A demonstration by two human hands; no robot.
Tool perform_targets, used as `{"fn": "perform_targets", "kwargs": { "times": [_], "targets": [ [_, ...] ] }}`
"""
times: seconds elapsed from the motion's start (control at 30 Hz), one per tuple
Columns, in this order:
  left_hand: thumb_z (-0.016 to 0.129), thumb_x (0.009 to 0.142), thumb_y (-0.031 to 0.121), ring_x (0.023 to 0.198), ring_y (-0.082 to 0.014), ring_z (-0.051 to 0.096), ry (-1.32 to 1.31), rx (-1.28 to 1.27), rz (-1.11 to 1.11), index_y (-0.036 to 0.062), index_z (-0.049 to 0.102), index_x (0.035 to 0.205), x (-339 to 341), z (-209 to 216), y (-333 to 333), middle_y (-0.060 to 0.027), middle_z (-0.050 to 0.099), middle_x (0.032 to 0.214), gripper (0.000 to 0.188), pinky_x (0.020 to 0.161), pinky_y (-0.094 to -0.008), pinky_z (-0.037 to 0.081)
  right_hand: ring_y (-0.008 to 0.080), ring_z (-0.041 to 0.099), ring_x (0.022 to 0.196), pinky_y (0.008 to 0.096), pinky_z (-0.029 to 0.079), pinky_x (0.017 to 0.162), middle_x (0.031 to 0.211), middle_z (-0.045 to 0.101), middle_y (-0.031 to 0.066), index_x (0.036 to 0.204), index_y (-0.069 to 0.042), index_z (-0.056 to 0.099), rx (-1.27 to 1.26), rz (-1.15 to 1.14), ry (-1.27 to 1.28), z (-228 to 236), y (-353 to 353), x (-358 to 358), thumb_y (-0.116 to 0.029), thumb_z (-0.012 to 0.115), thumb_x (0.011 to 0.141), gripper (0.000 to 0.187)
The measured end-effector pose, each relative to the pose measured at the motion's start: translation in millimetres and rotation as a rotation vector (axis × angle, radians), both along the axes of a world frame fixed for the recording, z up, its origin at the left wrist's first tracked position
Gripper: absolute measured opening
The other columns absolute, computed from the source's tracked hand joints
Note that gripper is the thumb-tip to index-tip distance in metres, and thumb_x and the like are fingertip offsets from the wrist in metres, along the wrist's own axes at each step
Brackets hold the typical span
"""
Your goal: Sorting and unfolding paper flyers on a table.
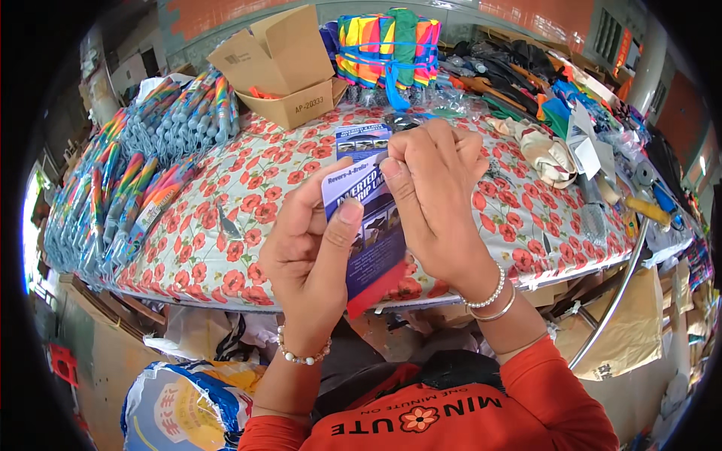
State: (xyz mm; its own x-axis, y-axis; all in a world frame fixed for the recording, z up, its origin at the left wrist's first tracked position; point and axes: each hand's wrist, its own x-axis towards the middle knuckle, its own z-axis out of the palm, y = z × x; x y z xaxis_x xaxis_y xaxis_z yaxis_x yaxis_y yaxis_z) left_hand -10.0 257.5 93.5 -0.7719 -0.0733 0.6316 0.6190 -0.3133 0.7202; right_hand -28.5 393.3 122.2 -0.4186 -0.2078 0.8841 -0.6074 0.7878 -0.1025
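Note:
In front of my chest, my left hand (304, 244) grips a purple-blue printed cardboard hang tag (372, 263), its thumb lying across the front. The fingers of my right hand (440, 199) are closed in a pinch at the tag's upper right edge; whatever is between the fingertips is hidden. A similar printed panel (361, 139) shows just beyond the tag; I cannot tell whether the two are joined. Below the tag's lower edge sticks out a flat red piece (380, 289).
A poppy-patterned cloth (248, 203) covers the table. Rainbow folded umbrellas (180, 113) are heaped at left. Behind stand an opened cardboard box (289, 113) and a strapped rainbow bundle (387, 49). Dark umbrellas (489, 83), beige cloth (545, 154) and a yellow-handled tool (647, 210) lie right.

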Motion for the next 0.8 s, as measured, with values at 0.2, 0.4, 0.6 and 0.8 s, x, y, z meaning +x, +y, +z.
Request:
{"fn": "perform_targets", "kwargs": {
  "times": [0.2, 0.4, 0.6, 0.8],
  "targets": [
    [0.055, 0.086, 0.003, 0.077, -0.0039, 0.054, 0.094, -0.100, 0.034, -0.0045, 0.053, 0.115, -1.1, -8.2, -2.8, -0.0056, 0.062, 0.094, 0.030, 0.070, -0.0163, 0.042, 0.0231, 0.032, 0.077, 0.0355, 0.024, 0.073, 0.080, 0.041, 0.0085, 0.085, -0.005, 0.047, -0.027, 0.062, 0.005, -3.7, -6.2, -3.4, -0.010, 0.045, 0.085, 0.005],
    [0.049, 0.088, 0.005, 0.095, -0.0142, 0.057, 0.090, 0.176, -0.390, -0.0071, 0.048, 0.118, -11.4, -23.9, -10.2, -0.0166, 0.058, 0.109, 0.032, 0.082, -0.0248, 0.044, 0.0257, 0.036, 0.075, 0.0389, 0.024, 0.068, 0.079, 0.044, 0.0083, 0.086, -0.005, 0.048, -0.141, 0.271, -0.040, -15.6, -6.4, 3.7, -0.010, 0.048, 0.084, 0.005],
    [0.049, 0.088, 0.004, 0.086, -0.0111, 0.053, -0.054, 0.146, -0.084, -0.0048, 0.056, 0.100, -6.6, -46.1, -6.1, -0.0102, 0.059, 0.096, 0.017, 0.075, -0.0215, 0.042, 0.0220, 0.037, 0.078, 0.0334, 0.025, 0.074, 0.079, 0.043, 0.0067, 0.086, -0.006, 0.046, -0.179, 0.381, -0.204, -35.3, -20.1, 19.1, -0.013, 0.045, 0.087, 0.007],
    [0.047, 0.089, 0.006, 0.075, -0.0072, 0.049, -0.008, 0.220, -0.098, -0.0013, 0.053, 0.090, -10.0, -38.3, -1.7, -0.0070, 0.056, 0.090, 0.009, 0.067, -0.0179, 0.041, 0.0153, 0.040, 0.075, 0.0285, 0.030, 0.072, 0.079, 0.043, 0.0045, 0.088, -0.005, 0.046, -0.289, 0.555, -0.457, -37.7, -15.6, 17.3, -0.019, 0.044, 0.091, 0.014]
  ]
}}
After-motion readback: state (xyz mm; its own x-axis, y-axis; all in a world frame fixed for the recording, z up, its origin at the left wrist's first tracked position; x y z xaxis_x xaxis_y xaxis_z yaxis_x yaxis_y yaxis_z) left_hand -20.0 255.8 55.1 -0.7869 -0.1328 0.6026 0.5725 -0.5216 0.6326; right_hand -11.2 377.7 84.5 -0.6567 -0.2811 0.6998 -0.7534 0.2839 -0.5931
